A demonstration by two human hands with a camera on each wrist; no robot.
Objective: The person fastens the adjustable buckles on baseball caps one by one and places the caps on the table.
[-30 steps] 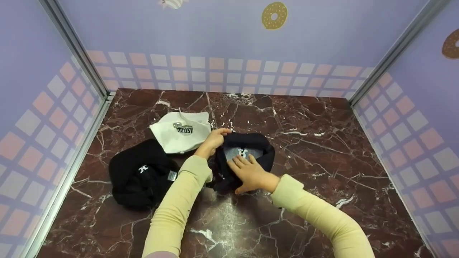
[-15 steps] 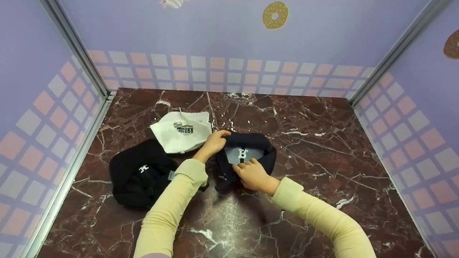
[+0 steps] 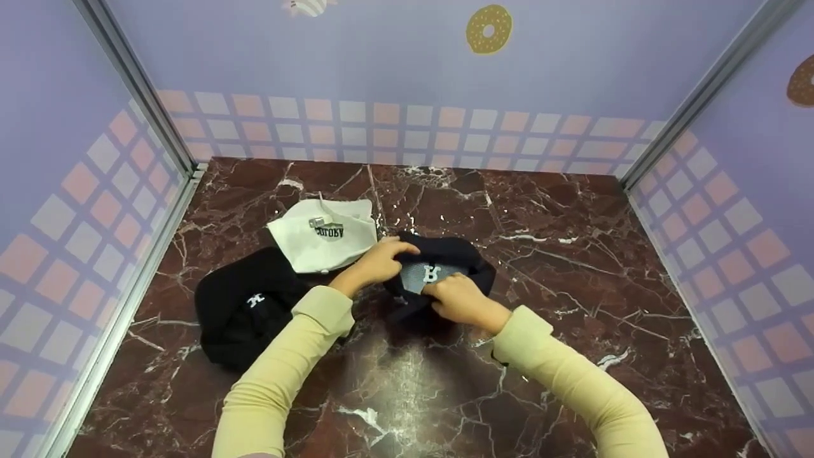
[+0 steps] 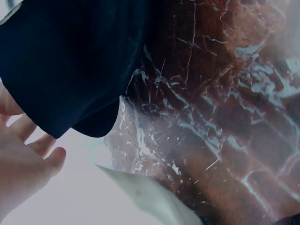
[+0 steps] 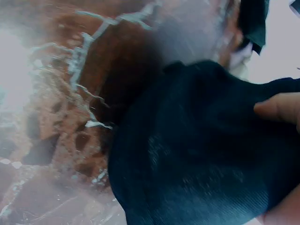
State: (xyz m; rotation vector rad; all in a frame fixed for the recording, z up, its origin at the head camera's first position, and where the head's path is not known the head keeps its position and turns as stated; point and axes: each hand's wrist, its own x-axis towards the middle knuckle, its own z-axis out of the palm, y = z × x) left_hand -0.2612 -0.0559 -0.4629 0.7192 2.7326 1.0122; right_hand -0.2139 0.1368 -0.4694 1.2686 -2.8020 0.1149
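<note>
A dark navy cap (image 3: 474,262) with a white letter on a grey mesh patch lies inside-up between the two hands. At its far left edge, my left hand (image 3: 381,259) holds the brim; in the left wrist view fingers (image 4: 40,145) pass behind the dark cloth. My right hand (image 3: 463,299) grips the near side of the cap with curled fingers. The right wrist view shows the thumb (image 5: 276,108) pressed on the cap's outer cloth. The other right fingers are mostly hidden there.
A white cap (image 3: 318,245) with dark lettering lies behind my left hand. Left of my left forearm rests a black cap (image 3: 245,318) with a white emblem. Lilac walls (image 3: 413,63) enclose the reddish-brown marbled table (image 3: 572,254) at the back and sides.
My right hand, flat inside the navy cap a second ago, has curled round its near side. That side has shifted away from the person. The white and black caps stay put.
</note>
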